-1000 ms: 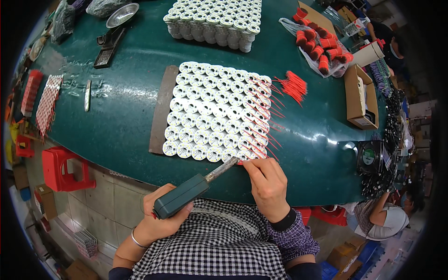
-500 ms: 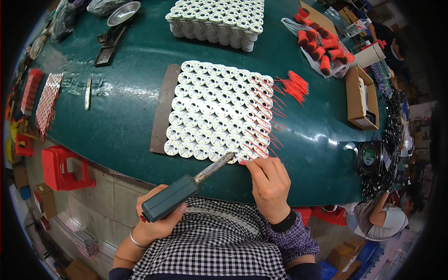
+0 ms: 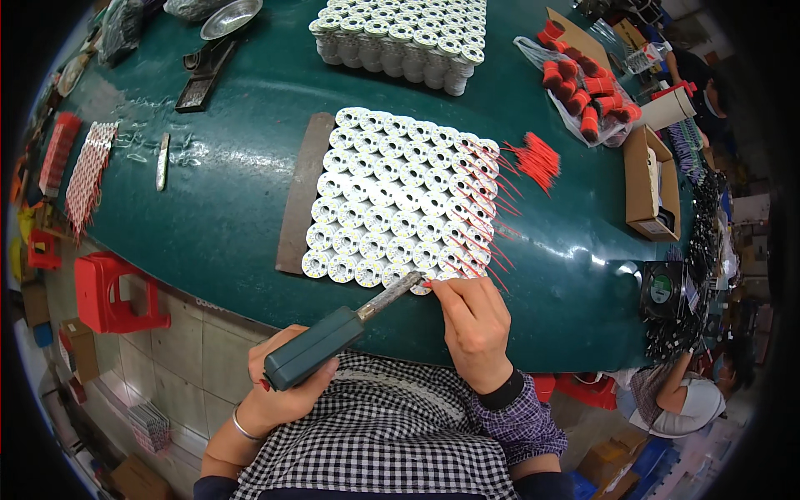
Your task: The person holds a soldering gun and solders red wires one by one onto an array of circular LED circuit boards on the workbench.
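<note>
In my left hand (image 3: 287, 379) is a soldering iron (image 3: 312, 348) with a dark green handle, its metal shaft slanting up and right. The iron's tip meets the near edge of a block of round white LED boards (image 3: 382, 193), packed in rows. My right hand (image 3: 477, 329) pinches at that edge, just right of the tip. A small bit of red shows at its fingertips, apparently a red wire (image 3: 427, 284); most of it is hidden by the fingers. More thin red wires (image 3: 492, 208) lie across the block's right columns and stick out past its side.
A pile of red wires (image 3: 536, 162) lies right of the block, on the green table (image 3: 225, 225). A brown plate (image 3: 302, 200) shows under its left side. Behind stand stacked boards (image 3: 392, 54). Red bundles (image 3: 590, 87) and a cardboard box (image 3: 652, 183) are at the right.
The view has shifted slightly, so the table things sit further right. My right fingertips have come a little closer to the iron's tip. The iron stays at the block's near edge.
</note>
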The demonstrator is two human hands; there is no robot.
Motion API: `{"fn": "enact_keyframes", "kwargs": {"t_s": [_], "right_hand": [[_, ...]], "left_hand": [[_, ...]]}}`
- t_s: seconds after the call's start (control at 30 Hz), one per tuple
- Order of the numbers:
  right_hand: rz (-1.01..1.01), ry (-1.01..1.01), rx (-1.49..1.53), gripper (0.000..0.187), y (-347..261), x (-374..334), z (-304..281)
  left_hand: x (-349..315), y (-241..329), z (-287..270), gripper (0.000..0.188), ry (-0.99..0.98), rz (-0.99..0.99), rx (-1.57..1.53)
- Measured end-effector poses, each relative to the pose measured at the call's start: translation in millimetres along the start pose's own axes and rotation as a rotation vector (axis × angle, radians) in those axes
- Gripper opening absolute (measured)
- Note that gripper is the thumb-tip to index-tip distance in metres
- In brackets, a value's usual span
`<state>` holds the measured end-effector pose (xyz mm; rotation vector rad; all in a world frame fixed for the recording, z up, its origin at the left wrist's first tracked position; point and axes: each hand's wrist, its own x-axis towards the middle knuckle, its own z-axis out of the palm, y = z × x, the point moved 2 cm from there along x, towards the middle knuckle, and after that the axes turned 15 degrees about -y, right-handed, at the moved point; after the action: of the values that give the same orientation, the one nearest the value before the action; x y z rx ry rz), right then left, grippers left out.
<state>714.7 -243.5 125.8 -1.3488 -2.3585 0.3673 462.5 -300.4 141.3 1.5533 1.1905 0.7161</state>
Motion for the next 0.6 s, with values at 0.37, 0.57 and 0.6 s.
{"fn": "enact_keyframes", "kwargs": {"t_s": [0.37, 0.57, 0.6], "right_hand": [[0.023, -0.044, -0.001, 0.031, 0, 0, 0], [0.035, -0.043, -0.013, 0.030, -1, 0, -1], [0.035, -0.037, -0.023, 0.030, -1, 1, 0]], "left_hand": [[4, -3, 0, 0.022, -0.018, 0.060, 0.078], [-11, -17, 1, 0.023, 0.002, 0.052, 0.063], [-15, -21, 1, 0.024, 0.014, -0.019, 0.021]]}}
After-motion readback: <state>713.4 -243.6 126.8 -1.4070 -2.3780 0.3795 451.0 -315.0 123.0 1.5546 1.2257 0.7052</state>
